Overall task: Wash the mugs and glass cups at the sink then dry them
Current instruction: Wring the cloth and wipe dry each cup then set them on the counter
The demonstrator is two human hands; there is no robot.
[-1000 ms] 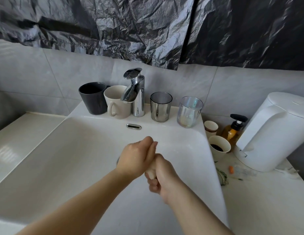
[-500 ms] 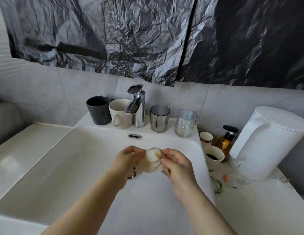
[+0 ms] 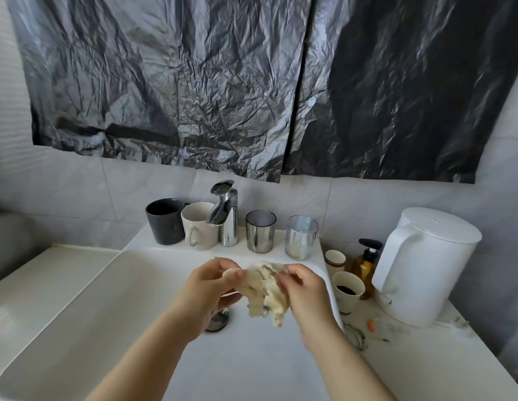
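Both hands hold a crumpled cream cloth over the white sink. My left hand pinches its left edge and my right hand grips its right side. Along the sink's back ledge stand a black mug, a cream mug, a smoky glass cup and an iridescent glass cup. The chrome tap rises between the cream mug and the smoky cup; no water runs from it.
A chrome drain plug sits in the basin under my left hand. On the counter to the right stand a white kettle, an amber pump bottle, and two paper cups, one holding dark liquid. Black plastic sheeting hangs above.
My hands had the cloth squeezed tight between them; they have risen and drawn apart, and the cloth now hangs unfolded between them. The view has tilted upward.
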